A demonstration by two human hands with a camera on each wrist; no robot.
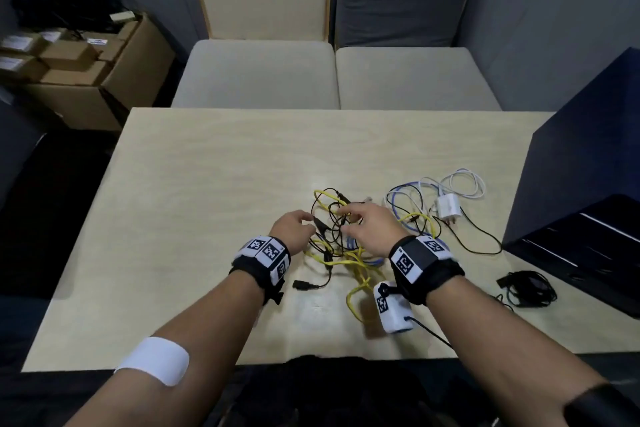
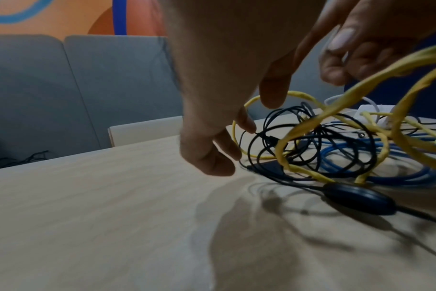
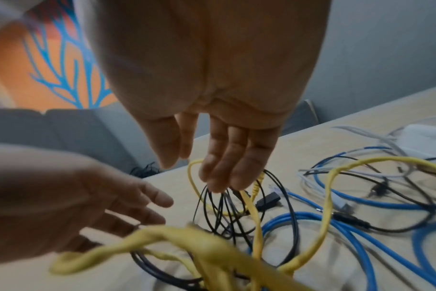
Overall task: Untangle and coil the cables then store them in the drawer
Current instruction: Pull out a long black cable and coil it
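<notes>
At the far left, beside the pale wooden table point(image 1: 173, 218), cardboard boxes point(image 1: 86, 69) sit stacked on the floor. Two cream chairs point(image 1: 256, 73) stand at the table's far edge.

The left hand point(image 1: 294, 227) hovers over the left edge of a tangle of cables near the table's middle. Its fingers point(image 2: 247, 126) hang down loosely curled and slightly apart; one fingertip touches a thin black cable point(image 2: 264, 137), but the views do not show whether it is pinched.

Just to its right, the right hand point(image 1: 370, 222) reaches over the tangle from above. Its fingers point(image 3: 227, 163) are straight and held close together, tips just above the black loops, the thumb apart to one side. It grips nothing.

The tangle lies under and between both hands: a yellow cable point(image 1: 360, 267) looping through the black one, with a blue cable point(image 3: 361, 204) beneath and to the right. Further right lie a white cable point(image 1: 464, 184) and its white charger plug point(image 1: 448, 206).

Nearer the right edge, a separate black cable bundle point(image 1: 526, 289) rests just beside a dark blue cabinet point(image 1: 588, 149), whose open drawer point(image 1: 588, 253) juts over the table corner.
</notes>
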